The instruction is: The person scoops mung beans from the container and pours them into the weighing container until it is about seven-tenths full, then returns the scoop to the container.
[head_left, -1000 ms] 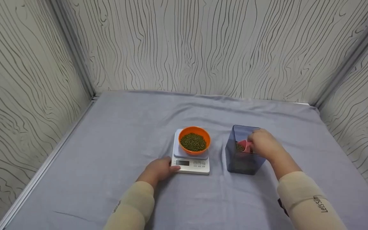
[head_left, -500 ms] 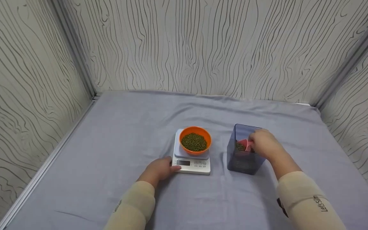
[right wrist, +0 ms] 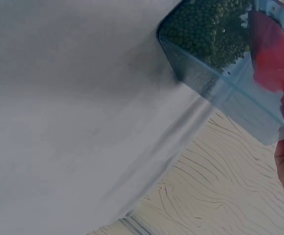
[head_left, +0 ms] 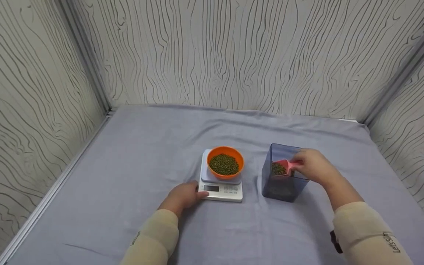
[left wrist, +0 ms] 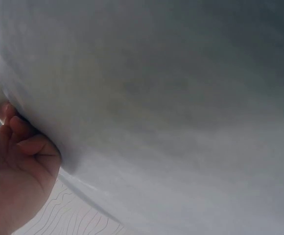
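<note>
My left hand (head_left: 183,195) grips the left front corner of a white kitchen scale (head_left: 221,195), thumb on top beside the display. In the left wrist view its fingers (left wrist: 36,147) are curled at the edge. An orange bowl (head_left: 240,166) of small green beans (head_left: 223,164) sits on the scale's platform. To the right stands a blue see-through container (head_left: 278,189) with more beans (right wrist: 196,29) at its bottom. Over its right rim, my right hand (head_left: 313,165) holds a pinkish-red scoop (right wrist: 274,56) by the handle. Beans lie in the scoop's bowl, inside the container's mouth.
A wrinkled grey cloth (head_left: 153,147) covers the table. Wood-patterned panels (head_left: 212,55) close off the back and both sides, joined by grey metal strips (head_left: 87,59) at the corners.
My right hand has shifted slightly right with the scoop, and more of the scoop and its beans shows above the container's contents. The left hand, scale and bowl stay in place.
</note>
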### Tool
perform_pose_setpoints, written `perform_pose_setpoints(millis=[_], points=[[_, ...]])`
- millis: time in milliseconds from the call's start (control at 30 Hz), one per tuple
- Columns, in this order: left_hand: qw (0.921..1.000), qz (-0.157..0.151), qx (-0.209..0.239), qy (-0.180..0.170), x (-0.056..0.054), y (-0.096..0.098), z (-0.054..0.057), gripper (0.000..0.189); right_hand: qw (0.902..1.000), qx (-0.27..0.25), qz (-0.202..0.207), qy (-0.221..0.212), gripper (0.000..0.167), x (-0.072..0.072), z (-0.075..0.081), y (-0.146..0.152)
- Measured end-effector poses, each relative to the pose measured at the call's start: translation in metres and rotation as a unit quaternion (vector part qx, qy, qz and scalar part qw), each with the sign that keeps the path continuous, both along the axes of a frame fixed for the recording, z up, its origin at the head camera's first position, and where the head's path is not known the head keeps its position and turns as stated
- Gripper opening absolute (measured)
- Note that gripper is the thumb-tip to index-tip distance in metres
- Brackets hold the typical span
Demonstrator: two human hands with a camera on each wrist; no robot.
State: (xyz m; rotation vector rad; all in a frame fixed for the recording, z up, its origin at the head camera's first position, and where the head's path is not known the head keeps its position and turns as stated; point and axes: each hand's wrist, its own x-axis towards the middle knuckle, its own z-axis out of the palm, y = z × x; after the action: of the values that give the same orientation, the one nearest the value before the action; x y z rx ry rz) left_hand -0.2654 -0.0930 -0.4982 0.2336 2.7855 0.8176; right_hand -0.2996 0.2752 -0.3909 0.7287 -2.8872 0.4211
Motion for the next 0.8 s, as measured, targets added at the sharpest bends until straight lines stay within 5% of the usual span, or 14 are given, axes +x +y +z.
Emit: perform_pose_setpoints(millis=[233,800], points=[[0.9999,0.006,0.009,-0.01,0.001,0.0,0.001,0.038,0.9978,-0.048,-0.024,-0.04,0.008,0.01,0.002,0.014],[0.999,0.017,0.015,-0.038,-0.001,0.001,0.001,0.04,0.9866,-0.133,-0.074,-0.059,0.021,0.023,-0.004,0.038]])
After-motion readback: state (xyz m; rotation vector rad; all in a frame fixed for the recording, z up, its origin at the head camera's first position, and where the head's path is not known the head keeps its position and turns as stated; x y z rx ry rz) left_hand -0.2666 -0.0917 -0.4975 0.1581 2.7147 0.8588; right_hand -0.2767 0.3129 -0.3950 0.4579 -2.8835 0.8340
